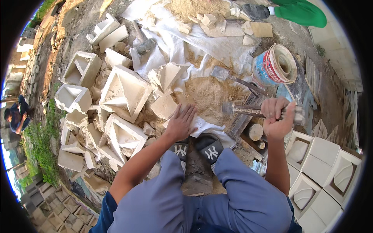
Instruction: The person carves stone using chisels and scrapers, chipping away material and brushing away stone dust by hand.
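My right hand (pixel 277 117) is closed round the handle of a hammer (pixel 248 110), its grey metal head pointing left over the sandy ground. Beyond it lies a second hammer (pixel 221 73), its handle sloping down to the right. My left hand (pixel 182 123) is stretched flat, palm down, in front of my sandals. Beside its fingers rests a pale broken block piece (pixel 163 106); whether the two touch is hard to tell. What lies beneath the palm is mostly hidden.
Broken hollow blocks (pixel 125 93) pile up on the left. A sledgehammer (pixel 146 46) lies on white sheeting (pixel 175 37). At right stand a dusty bucket (pixel 268 66) and stacked cream blocks (pixel 320 151). Another person's green-clad leg (pixel 301 11) shows far right; someone sits (pixel 17 114) far left.
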Available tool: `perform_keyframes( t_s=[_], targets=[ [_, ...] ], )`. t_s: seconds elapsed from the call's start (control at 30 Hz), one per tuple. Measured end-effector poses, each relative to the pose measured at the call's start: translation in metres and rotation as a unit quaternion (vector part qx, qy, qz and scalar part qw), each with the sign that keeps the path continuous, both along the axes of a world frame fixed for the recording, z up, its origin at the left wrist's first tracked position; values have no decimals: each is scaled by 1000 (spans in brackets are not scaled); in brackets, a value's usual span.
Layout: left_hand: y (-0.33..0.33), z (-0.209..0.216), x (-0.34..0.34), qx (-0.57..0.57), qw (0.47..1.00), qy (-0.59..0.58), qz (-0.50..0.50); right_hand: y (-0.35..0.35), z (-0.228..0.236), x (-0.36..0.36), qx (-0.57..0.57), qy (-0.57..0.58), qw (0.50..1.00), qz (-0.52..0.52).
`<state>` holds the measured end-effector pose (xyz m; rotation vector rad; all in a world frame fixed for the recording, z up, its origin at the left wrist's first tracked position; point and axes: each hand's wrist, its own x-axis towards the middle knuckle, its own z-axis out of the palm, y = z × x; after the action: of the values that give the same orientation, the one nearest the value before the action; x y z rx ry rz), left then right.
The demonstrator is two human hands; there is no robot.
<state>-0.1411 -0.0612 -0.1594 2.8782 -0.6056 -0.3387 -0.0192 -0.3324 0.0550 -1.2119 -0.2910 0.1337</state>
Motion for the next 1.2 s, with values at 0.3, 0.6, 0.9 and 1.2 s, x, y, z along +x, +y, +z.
perform_keyframes(
  t_s=[0.3, 0.6, 0.9, 1.2],
  targets=[
    [-1, 1, 0, -24, 999, -24, 15, 13, -11, 7, -25, -43, 999, -13],
    [7, 2, -1, -55, 998, -27, 8, 27, -1, 12, -56, -41, 994, -89],
    [21, 1, -1, -70, 997, 1, -22, 17, 10, 33, 48, -69, 992, 95],
    [21, 4, 4, -74, 997, 6, -34, 14, 21, 35, 49, -94, 990, 94]
  ],
)
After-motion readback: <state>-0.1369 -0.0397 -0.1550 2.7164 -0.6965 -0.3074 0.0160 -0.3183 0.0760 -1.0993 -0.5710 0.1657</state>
